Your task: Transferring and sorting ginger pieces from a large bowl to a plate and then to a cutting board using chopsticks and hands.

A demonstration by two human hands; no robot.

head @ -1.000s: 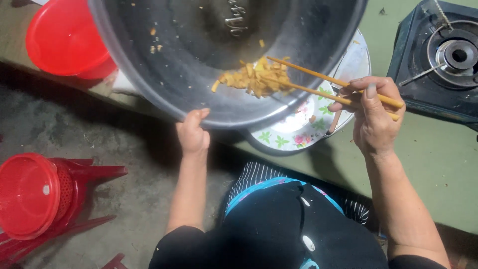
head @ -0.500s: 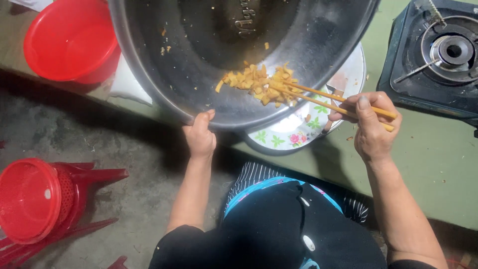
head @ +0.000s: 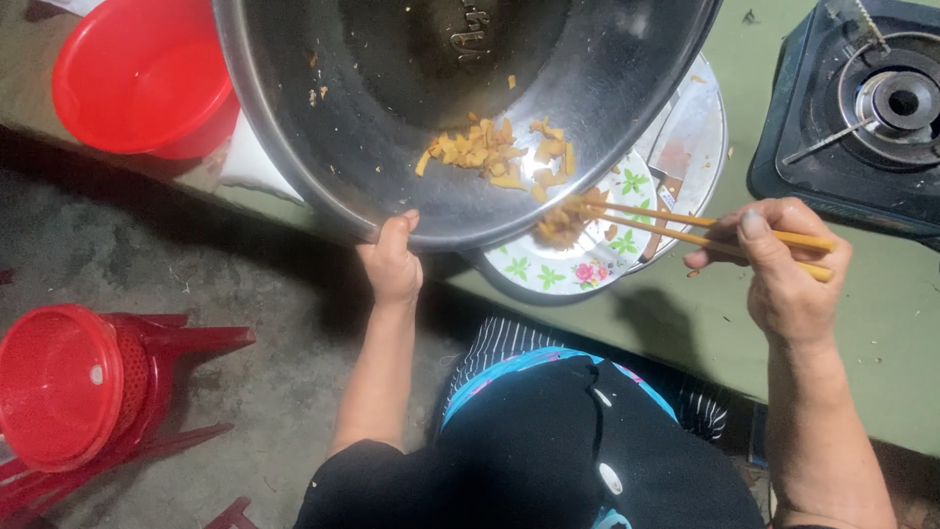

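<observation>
A wide metal pan [head: 392, 108], dull grey and smooth inside with a thin rolled rim, is held tilted over the green worktop [head: 881, 323]. The left hand [head: 392, 263] grips its lower rim, fingers curled tight around the edge. Inside the pan, small yellow-orange food pieces [head: 490, 152] cluster near the low side; a few crumbs cling higher up. The right hand [head: 783, 274] pinches a pair of slim yellow chopsticks [head: 685, 230], fingers pressed together around them, tips reaching the pan's rim where some pieces are spilling over. Directly beneath the rim lies a round plate [head: 578, 269] with a floral pattern, resting on a flat metal tray [head: 695, 127]. A dark gas stove [head: 862, 108] with a round burner stands at the right. A glossy red plastic bowl [head: 137, 78] sits at the worktop's far left; a red plastic stool [head: 98, 392] lies on the rough concrete floor [head: 245, 284].
</observation>
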